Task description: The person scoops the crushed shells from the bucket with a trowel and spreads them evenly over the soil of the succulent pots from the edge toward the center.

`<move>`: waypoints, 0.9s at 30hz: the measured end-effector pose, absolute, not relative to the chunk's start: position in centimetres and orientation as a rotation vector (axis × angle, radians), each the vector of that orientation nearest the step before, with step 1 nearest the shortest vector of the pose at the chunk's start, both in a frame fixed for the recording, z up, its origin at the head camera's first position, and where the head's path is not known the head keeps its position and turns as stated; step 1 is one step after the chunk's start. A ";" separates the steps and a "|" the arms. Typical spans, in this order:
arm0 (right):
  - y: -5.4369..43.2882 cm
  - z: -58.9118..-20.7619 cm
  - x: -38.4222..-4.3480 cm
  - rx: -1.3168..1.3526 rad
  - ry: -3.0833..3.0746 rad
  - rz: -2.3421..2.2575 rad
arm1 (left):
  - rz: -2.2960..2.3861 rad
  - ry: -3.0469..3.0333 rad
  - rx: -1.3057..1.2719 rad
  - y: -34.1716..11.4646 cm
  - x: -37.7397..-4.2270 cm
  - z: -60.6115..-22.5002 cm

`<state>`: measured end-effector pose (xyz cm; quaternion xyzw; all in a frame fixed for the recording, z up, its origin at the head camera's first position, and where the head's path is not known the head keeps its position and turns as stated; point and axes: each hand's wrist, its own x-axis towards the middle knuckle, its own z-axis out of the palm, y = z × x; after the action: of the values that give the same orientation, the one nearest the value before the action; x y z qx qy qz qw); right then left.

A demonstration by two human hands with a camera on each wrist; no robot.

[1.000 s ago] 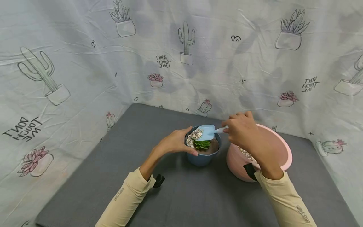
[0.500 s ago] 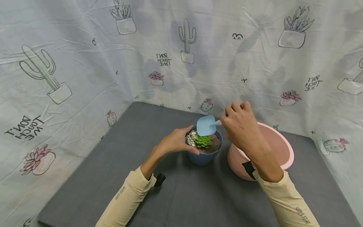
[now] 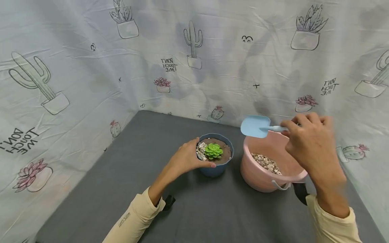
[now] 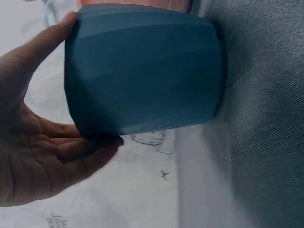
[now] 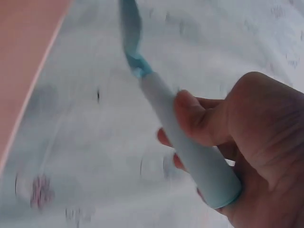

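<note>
Gripping the blue pot point(image 3: 212, 171) at its rim, your left hand point(image 3: 183, 157) sets the thumb on the near side and the fingers round the far side, as the left wrist view also shows. The pot stands upright on the grey table point(image 3: 182, 212), to the left of the pink bucket point(image 3: 258, 177) and near it, with a gap between them. Inside the pot, a green plant point(image 3: 213, 151) sits in the middle of brown soil point(image 3: 226, 156); pale pebbles point(image 3: 201, 152) cover part of the soil on the left, beside your hand. Your right hand point(image 3: 313, 141) is curled round the handle of the light blue shovel point(image 3: 255, 126), the thumb pressing along one side and the fingers wrapped behind, as seen from the right wrist. The shovel is held up in the air, its blade pointing left and overlapping the far left part of the bucket's rim in the head view; its exact height cannot be told. In the bucket, a heap of mixed stones point(image 3: 267, 164) lies on the bottom, while a white bail point(image 3: 281, 186) hangs on the near outside. Behind the table hangs a pale cloth point(image 3: 225, 84) printed with potted cacti
</note>
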<state>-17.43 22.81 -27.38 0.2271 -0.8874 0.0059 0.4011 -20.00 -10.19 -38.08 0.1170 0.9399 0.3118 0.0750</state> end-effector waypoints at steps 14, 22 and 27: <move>28.9 -32.6 -19.1 0.738 -2.306 -0.396 | 0.755 2.807 0.970 -0.4 -19.8 -34.1; 28.6 -35.0 -19.9 0.727 -2.345 -0.384 | 0.762 2.818 1.070 2.0 -19.8 -34.9; 28.5 -35.2 -20.1 0.681 -2.581 -0.332 | 0.734 2.823 1.111 1.9 -19.7 -35.0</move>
<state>-20.08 28.53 -35.19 0.2468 -0.9352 -0.1202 0.2239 -19.70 1.90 -35.02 0.3559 0.9044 0.2351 0.0104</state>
